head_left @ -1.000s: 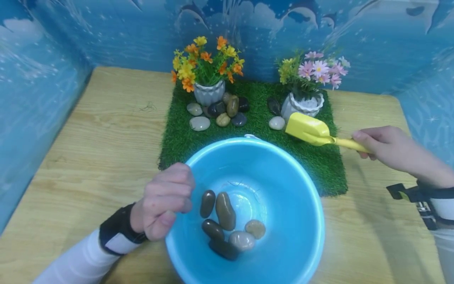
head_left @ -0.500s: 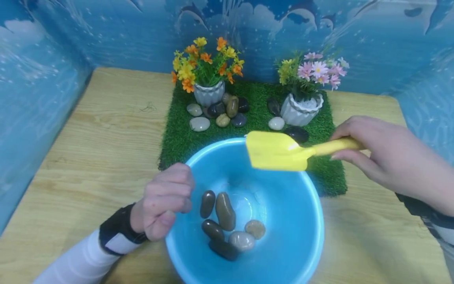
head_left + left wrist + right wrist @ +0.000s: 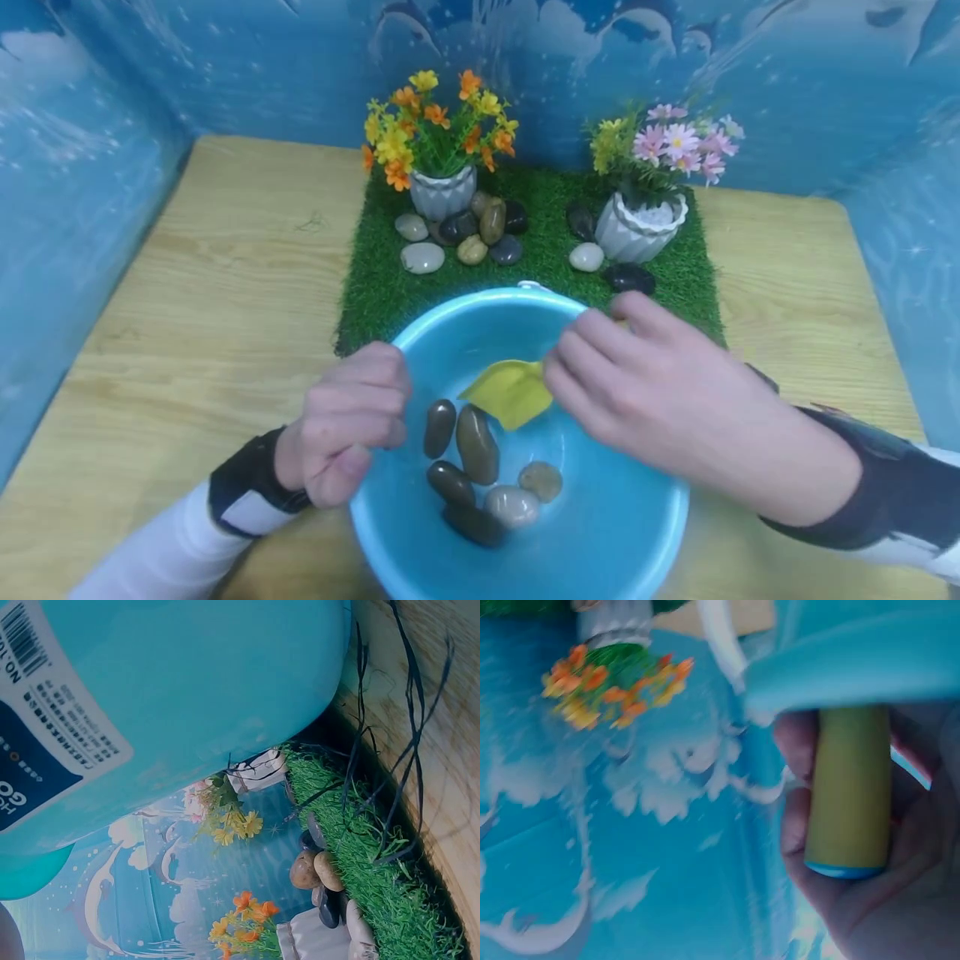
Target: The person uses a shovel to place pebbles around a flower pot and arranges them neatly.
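My left hand [image 3: 348,425] grips the left rim of a blue bucket [image 3: 663,542], fingers curled over it. My right hand [image 3: 637,383] reaches over the bucket's right rim and holds a yellow toy shovel [image 3: 510,392], its blade tilted down inside. The right wrist view shows the shovel's handle [image 3: 851,787] wrapped by fingers and thumb. Several smooth stones lie on the bucket's bottom, among them a long brown stone [image 3: 477,444], a grey stone [image 3: 512,507] and a small tan stone [image 3: 540,481]. The blade overlaps the long brown stone's upper end in the head view.
Behind the bucket lies a green artificial grass mat [image 3: 390,304]. On it stand a pot of orange flowers [image 3: 442,193] and a pot of pink flowers [image 3: 637,229], with several stones around them. A black stone [image 3: 630,277] lies near the right pot. Sea-patterned walls enclose the wooden table [image 3: 210,292].
My right hand has brought the shovel left from over the mat into the bucket, turning the blade downward. The black stone by the right pot has come into view. My left hand stays put.
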Available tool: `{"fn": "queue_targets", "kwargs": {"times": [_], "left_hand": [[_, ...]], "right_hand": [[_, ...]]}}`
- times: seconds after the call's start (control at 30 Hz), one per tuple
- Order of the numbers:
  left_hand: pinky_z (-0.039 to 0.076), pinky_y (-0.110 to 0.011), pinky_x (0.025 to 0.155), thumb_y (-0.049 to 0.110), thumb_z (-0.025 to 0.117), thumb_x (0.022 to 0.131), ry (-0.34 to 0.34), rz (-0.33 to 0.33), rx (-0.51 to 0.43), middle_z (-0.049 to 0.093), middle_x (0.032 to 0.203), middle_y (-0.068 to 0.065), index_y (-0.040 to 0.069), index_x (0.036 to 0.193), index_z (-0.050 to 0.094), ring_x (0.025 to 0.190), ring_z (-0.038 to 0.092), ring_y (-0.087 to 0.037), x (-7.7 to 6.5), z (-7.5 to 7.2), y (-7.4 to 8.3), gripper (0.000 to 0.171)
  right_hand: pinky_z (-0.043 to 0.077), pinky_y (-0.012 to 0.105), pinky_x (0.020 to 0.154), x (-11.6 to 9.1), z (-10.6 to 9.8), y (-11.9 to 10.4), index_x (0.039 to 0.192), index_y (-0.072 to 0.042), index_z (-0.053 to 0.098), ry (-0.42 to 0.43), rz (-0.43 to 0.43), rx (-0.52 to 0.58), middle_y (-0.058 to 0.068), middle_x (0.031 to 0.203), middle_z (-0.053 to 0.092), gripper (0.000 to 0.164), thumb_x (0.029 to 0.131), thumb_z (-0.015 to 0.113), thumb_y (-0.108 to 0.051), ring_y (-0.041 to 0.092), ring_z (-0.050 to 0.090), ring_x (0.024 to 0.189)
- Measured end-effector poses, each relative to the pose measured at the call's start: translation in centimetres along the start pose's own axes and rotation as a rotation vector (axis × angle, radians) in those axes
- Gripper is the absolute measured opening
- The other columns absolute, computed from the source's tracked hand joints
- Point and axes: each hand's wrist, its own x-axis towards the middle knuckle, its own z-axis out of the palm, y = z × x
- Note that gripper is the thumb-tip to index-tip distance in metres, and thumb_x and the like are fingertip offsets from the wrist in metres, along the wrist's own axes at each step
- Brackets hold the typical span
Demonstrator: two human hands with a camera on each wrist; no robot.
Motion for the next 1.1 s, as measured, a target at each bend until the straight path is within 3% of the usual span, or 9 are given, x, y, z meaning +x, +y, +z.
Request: {"fn": "queue_targets", "kwargs": {"times": [0.07, 0.2, 0.33, 0.57, 1.1], "left_hand": [[0.031, -0.026, 0.057, 0.017, 0.032, 0.101, 0.005, 0.008, -0.005, 0.040, 0.053, 0.004, 0.012, 0.056, 0.047, 0.052, 0.038, -0.013, 0.1, 0.0, -0.1, 0.048], [0.030, -0.026, 0.057, 0.017, 0.032, 0.101, 0.015, 0.021, -0.011, 0.039, 0.053, 0.004, 0.012, 0.056, 0.046, 0.051, 0.037, -0.012, 0.2, 0.2, -0.2, 0.048], [0.030, -0.026, 0.057, 0.017, 0.033, 0.101, 0.021, 0.029, -0.010, 0.039, 0.053, 0.004, 0.012, 0.056, 0.046, 0.051, 0.037, -0.012, 0.3, 0.2, -0.2, 0.047], [0.030, -0.026, 0.057, 0.015, 0.033, 0.100, 0.015, 0.030, -0.007, 0.040, 0.053, 0.003, 0.012, 0.057, 0.046, 0.052, 0.038, -0.013, 0.5, 0.1, -0.2, 0.046], [0.030, -0.026, 0.057, 0.016, 0.034, 0.100, 0.020, 0.017, -0.010, 0.041, 0.054, 0.003, 0.012, 0.056, 0.045, 0.052, 0.037, -0.013, 0.3, 0.2, -0.1, 0.046]], "right_hand": [[0.042, 0.048, 0.072, 3.4, -4.1, -1.1, 0.109, 0.004, 0.061, -0.054, -0.037, -0.050, 0.020, 0.096, 0.061, 0.027, 0.097, 0.037, 0.005, 0.034, 0.052, 0.083], [0.042, 0.040, 0.074, 6.0, -5.8, -1.9, 0.094, 0.001, 0.065, -0.115, -0.096, -0.220, 0.014, 0.085, 0.059, 0.020, 0.094, 0.045, 0.005, 0.029, 0.052, 0.078], [0.042, 0.040, 0.074, 6.4, -5.1, -2.0, 0.090, 0.001, 0.065, -0.122, -0.111, -0.257, 0.013, 0.083, 0.058, 0.007, 0.091, 0.059, -0.001, 0.029, 0.051, 0.078], [0.038, 0.038, 0.070, 6.6, -4.8, -1.8, 0.087, -0.001, 0.062, -0.129, -0.100, -0.231, 0.010, 0.079, 0.054, 0.002, 0.088, 0.063, -0.001, 0.026, 0.042, 0.072], [0.033, 0.033, 0.062, 6.6, -4.4, -1.7, 0.075, -0.008, 0.058, -0.136, -0.057, -0.118, 0.003, 0.067, 0.045, 0.015, 0.087, 0.063, 0.000, 0.020, 0.034, 0.063]]}}
